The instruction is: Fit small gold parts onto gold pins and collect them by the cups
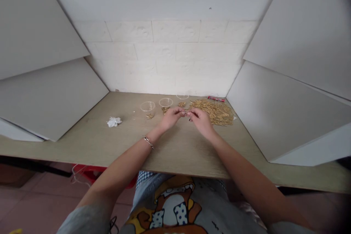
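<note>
My left hand [173, 116] and my right hand [201, 119] meet above the table, thumbs and fingers pinched together. Between their fingertips is something small and thin, too small to name. Just beyond my right hand spreads a heap of thin gold-coloured sticks [219, 112]. Three clear plastic cups stand behind my left hand: a left cup [148, 106], a middle cup [166, 102] and a right cup [182, 97]. Small gold-coloured pieces lie in or by them, in a left pile [149, 116], a partly hidden middle pile [165, 109] and a right pile [181, 104].
A crumpled white tissue [114, 121] lies on the left of the wooden table [181, 153]. A red pen [216, 99] rests behind the heap. Grey-white panels stand at the left [55, 95] and right [290, 106], with a white brick-patterned wall [175, 51] behind.
</note>
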`<state>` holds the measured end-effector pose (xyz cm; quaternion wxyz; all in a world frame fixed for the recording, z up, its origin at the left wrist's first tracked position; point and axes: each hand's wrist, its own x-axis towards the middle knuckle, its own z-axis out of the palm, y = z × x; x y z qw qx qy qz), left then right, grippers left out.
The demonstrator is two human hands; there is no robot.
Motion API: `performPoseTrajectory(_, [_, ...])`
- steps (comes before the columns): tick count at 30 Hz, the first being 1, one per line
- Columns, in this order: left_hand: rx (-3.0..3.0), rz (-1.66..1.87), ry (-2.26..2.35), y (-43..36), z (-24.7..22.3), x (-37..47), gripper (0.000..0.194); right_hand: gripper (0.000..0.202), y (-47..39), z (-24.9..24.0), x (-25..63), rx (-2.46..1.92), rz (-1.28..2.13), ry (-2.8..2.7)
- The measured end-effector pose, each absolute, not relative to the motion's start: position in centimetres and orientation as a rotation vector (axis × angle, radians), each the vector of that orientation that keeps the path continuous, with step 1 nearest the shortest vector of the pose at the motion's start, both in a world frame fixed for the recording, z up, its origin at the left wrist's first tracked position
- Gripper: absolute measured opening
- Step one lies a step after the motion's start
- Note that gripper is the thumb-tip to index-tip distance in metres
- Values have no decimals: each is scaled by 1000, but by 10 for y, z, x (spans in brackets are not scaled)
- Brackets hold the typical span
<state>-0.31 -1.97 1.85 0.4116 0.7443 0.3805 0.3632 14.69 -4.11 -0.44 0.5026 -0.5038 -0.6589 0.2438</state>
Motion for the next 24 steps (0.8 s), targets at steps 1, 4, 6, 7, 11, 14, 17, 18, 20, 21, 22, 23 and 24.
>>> performPoseTrajectory(1, [1859,909,942,-20,19,-3,17,17,-42,-4,147,-1223,587,-1595])
performPoseTrajectory(4, [1871,901,942,-20,18,-4,18,17,-43,-4,147,-1249,528,-1629])
performPoseTrajectory(6, [1922,893,995,-19,17,-4,18,17,-44,-5,147,-1271,466,-1656])
performPoseTrajectory(7, [1952,893,1036,-19,16,-4,18,17,-44,-5,147,-1280,439,-1663])
performPoseTrajectory(11, [2040,899,1179,-19,15,-2,17,18,-44,-6,145,-1305,383,-1660])
performPoseTrajectory(14, [2057,898,1238,-22,16,0,17,18,-45,-6,144,-1315,356,-1660])
performPoseTrajectory(17, [2062,906,1292,-24,17,2,17,18,-45,-6,143,-1320,341,-1664])
performPoseTrajectory(18, [2064,912,1305,-25,17,2,17,18,-45,-6,142,-1323,339,-1665])
performPoseTrajectory(20, [2074,926,1322,-26,17,3,17,18,-45,-7,141,-1335,333,-1653])
performPoseTrajectory(21, [2081,931,1326,-26,17,3,17,18,-45,-7,141,-1341,330,-1644])
performPoseTrajectory(22, [2090,933,1327,-26,16,3,17,17,-45,-7,140,-1348,329,-1637])
performPoseTrajectory(23, [2097,934,1327,-26,16,3,17,17,-45,-7,139,-1352,332,-1631])
performPoseTrajectory(24, [2102,935,1327,-25,15,3,17,17,-45,-7,139,-1354,338,-1626])
